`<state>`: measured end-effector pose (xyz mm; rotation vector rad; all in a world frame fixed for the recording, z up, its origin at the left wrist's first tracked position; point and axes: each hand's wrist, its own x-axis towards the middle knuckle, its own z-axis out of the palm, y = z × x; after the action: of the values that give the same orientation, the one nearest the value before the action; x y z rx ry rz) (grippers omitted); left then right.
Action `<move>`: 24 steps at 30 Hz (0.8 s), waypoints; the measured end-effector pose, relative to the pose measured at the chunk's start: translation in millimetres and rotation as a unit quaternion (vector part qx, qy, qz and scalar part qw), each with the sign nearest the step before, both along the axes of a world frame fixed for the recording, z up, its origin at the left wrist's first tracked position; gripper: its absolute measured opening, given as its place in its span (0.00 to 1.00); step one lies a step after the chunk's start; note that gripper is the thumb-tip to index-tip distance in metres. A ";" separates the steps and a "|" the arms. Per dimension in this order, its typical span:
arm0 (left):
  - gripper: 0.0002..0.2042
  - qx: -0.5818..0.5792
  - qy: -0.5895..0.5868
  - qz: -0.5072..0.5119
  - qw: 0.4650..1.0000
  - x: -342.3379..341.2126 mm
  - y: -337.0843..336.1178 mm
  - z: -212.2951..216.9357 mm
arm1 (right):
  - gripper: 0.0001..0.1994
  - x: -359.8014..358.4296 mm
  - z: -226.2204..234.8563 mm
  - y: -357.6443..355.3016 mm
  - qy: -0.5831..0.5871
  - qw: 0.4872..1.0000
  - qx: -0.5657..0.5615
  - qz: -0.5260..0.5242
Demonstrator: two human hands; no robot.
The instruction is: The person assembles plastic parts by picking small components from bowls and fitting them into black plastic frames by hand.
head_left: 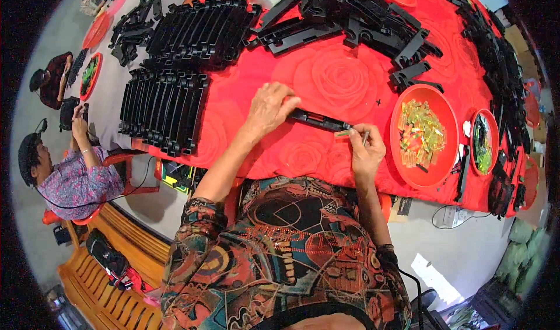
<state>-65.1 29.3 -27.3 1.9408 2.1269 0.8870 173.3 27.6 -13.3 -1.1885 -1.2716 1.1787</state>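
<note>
The left hand (269,107) lies palm-down, fingers flat on one end of the long black plastic strip (318,120), pinning it to the red rose-patterned tablecloth (341,76). Beyond the strip's other end, the right hand (366,149) pinches a small green-yellow translucent piece (343,133) at its fingertips, aligned for fitting. The round red tray of similar pieces (438,105) sits just right of those fingers, within reach.

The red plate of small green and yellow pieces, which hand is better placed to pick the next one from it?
Probably the right hand: it lies just beside the red plate, while the left hand presses the black strip farther away.
</note>
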 end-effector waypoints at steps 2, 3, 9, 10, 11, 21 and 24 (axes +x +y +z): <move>0.15 0.065 0.005 -0.160 0.985 2.9 -10.4 8.4 | 0.03 -1.3 -1.1 1.6 -0.005 1.000 0.013 -0.024; 0.15 0.064 0.004 -0.159 0.985 3.8 -16.0 9.3 | 0.03 -3.6 1.1 1.4 -0.010 1.000 0.013 -0.025; 0.16 -0.009 -0.036 -0.156 0.987 18.1 -34.6 -1.5 | 0.04 -26.6 -8.6 -1.6 -0.068 0.997 0.008 -0.039; 0.15 0.001 -0.047 -0.146 0.988 23.9 -37.8 1.5 | 0.04 -27.4 -15.7 -1.0 -0.130 0.989 0.054 -0.040; 0.15 0.000 -0.049 -0.147 0.988 27.4 -39.3 0.8 | 0.04 -28.0 -19.5 -0.8 -0.192 0.975 0.100 -0.041; 0.16 0.042 -0.073 -0.131 0.988 34.5 -44.7 -8.3 | 0.05 -37.4 -22.5 0.7 -0.269 0.953 0.140 -0.010; 0.16 0.053 -0.082 -0.133 0.986 35.4 -46.3 -6.9 | 0.05 -40.5 -17.1 -2.0 -0.267 0.952 0.148 -0.006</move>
<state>-29.8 -17.1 -34.2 2.0592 1.7124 1.0803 132.7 25.6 -30.4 -1.3287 -1.7669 0.6347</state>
